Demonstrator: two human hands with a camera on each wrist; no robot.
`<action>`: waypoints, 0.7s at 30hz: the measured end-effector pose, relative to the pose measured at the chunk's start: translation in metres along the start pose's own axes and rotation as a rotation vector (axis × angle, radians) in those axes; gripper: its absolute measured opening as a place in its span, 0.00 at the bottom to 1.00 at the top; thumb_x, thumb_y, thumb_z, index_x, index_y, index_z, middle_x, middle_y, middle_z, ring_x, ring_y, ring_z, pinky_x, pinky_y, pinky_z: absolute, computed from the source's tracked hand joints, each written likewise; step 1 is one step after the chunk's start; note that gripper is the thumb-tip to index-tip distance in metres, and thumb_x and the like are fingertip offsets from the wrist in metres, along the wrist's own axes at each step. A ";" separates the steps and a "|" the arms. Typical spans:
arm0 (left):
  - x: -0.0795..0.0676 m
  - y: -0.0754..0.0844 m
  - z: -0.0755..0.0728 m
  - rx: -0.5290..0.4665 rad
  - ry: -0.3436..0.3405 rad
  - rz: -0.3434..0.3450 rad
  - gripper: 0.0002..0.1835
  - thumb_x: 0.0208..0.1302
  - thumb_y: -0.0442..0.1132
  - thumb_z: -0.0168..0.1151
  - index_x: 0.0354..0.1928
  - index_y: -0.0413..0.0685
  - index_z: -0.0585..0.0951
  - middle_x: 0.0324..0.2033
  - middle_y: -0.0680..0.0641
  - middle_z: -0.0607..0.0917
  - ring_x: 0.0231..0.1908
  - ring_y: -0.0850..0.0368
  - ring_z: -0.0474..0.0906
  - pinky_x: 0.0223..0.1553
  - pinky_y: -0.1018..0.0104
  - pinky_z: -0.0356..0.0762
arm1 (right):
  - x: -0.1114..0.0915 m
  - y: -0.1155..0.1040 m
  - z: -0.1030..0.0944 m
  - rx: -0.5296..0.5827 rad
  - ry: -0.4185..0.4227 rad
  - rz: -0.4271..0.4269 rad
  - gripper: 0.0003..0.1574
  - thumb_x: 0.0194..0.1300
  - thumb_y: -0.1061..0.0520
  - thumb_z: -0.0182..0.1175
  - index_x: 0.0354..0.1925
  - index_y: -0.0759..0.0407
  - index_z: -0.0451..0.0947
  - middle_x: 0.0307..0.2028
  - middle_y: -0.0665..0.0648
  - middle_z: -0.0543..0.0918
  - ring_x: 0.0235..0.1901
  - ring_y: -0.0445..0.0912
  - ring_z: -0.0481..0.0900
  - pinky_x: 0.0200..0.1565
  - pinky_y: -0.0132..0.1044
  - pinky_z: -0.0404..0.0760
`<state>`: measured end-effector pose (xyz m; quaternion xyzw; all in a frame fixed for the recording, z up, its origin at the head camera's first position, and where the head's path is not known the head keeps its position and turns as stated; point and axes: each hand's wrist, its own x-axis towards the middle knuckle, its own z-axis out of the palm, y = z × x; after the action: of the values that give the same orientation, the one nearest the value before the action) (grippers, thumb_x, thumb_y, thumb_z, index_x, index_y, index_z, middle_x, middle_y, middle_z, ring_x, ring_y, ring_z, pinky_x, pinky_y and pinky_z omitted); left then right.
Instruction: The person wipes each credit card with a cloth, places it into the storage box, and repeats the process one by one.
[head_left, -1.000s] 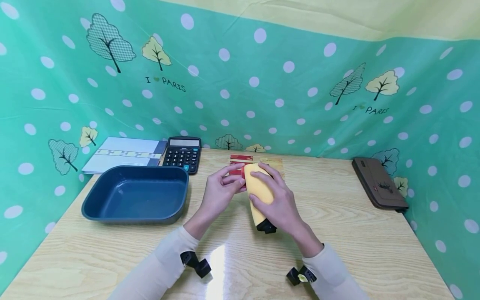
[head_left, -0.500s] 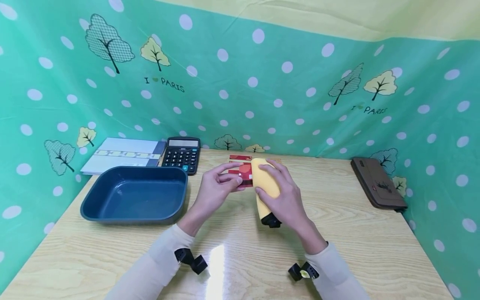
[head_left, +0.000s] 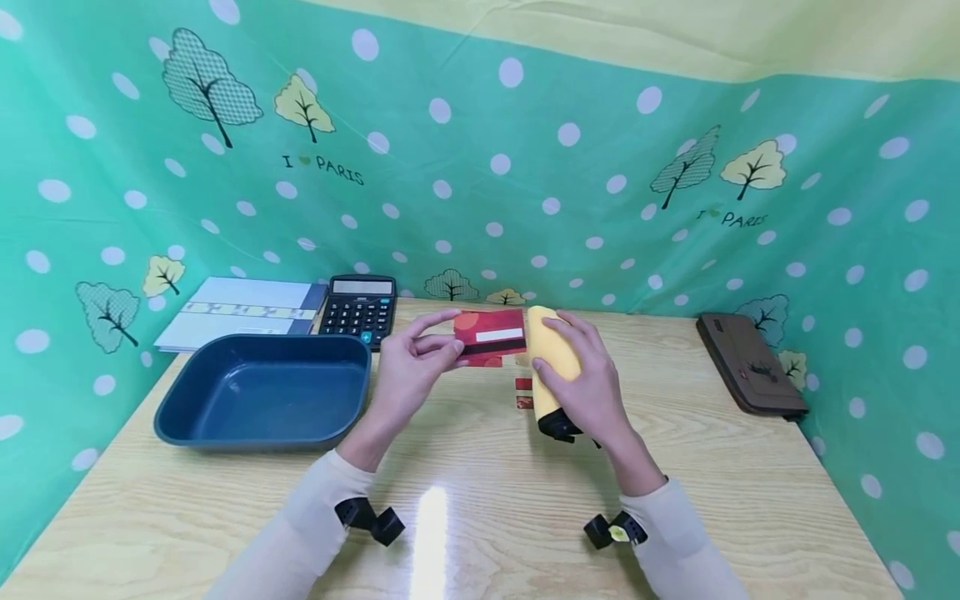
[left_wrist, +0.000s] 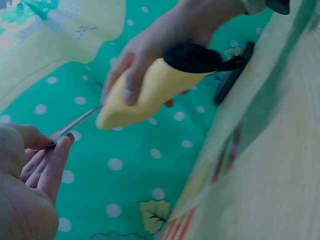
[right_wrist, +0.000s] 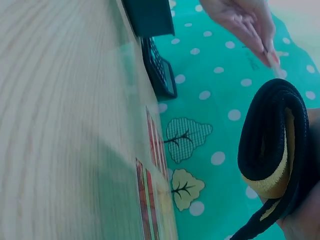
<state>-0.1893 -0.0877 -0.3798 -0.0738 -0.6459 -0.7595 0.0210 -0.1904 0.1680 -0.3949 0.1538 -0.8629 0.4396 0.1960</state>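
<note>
- Fingers and thumb of the left hand (head_left: 405,362) pinch a red card (head_left: 491,325) by one end, raised above the wooden table (head_left: 510,500).
- Right hand (head_left: 596,392) grips a folded yellow cloth (head_left: 553,343) with black edging, fingers and thumb curled around it.
- Card and cloth meet edge to edge or nearly so; contact cannot be told.
- Red-printed papers (right_wrist: 146,200) lie flat on the tabletop.
- Blue bin (head_left: 262,400) stands at left, a calculator (head_left: 360,310) behind it; a brown case (head_left: 752,364) lies at right.
</note>
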 end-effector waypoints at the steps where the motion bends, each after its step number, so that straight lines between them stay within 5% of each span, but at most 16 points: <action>1: 0.000 0.003 -0.003 0.010 0.001 0.005 0.24 0.67 0.27 0.65 0.65 0.42 0.79 0.45 0.32 0.90 0.39 0.58 0.92 0.47 0.60 0.91 | 0.000 0.001 -0.001 0.005 0.003 0.006 0.36 0.62 0.59 0.73 0.67 0.45 0.77 0.72 0.54 0.72 0.67 0.56 0.74 0.60 0.55 0.78; 9: -0.007 0.019 -0.046 0.139 0.042 0.014 0.24 0.71 0.29 0.62 0.68 0.43 0.77 0.43 0.43 0.92 0.41 0.59 0.91 0.47 0.61 0.90 | 0.003 0.004 -0.010 0.021 0.009 0.036 0.36 0.63 0.60 0.72 0.68 0.45 0.77 0.73 0.54 0.70 0.70 0.56 0.71 0.62 0.55 0.78; 21: -0.024 0.047 -0.146 0.408 0.148 -0.091 0.30 0.75 0.47 0.61 0.75 0.48 0.70 0.40 0.70 0.88 0.39 0.68 0.90 0.46 0.80 0.85 | 0.003 0.001 -0.013 0.033 0.002 0.057 0.36 0.64 0.59 0.72 0.68 0.45 0.77 0.74 0.54 0.69 0.67 0.56 0.73 0.57 0.51 0.79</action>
<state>-0.1716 -0.2403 -0.3600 0.0170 -0.7855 -0.6168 0.0487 -0.1905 0.1786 -0.3874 0.1321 -0.8594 0.4593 0.1818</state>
